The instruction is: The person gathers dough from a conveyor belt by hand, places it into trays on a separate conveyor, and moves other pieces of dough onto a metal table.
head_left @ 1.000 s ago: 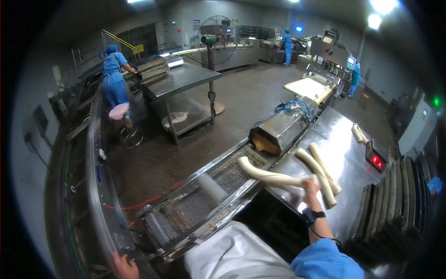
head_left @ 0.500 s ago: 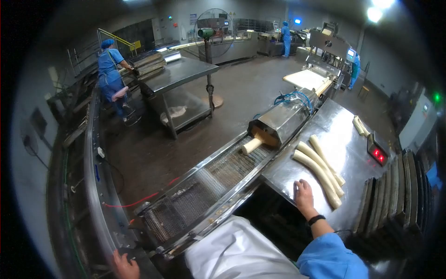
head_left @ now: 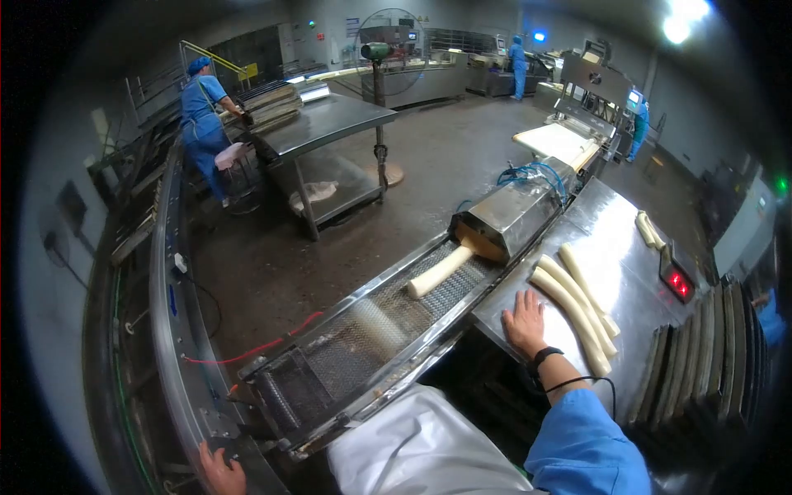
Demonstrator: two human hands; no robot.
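My right hand lies flat on the steel table with its fingers spread, just left of three long pale dough logs and apart from them. A black band is round the wrist. At the lower left, my left hand rests with fingers apart by the metal edge of the conveyor frame, holding nothing. On the mesh conveyor belt, another dough log sticks out from under a steel hood, past a tan flap.
Shorter dough pieces lie near a scale display with red digits. A stack of trays stands at right. A person in blue works by a steel table at left; two more people are farther back.
The dough log on the belt has come farther out of the hood towards me. My right hand has moved slightly left and its fingers have spread flat. My left hand stays put.
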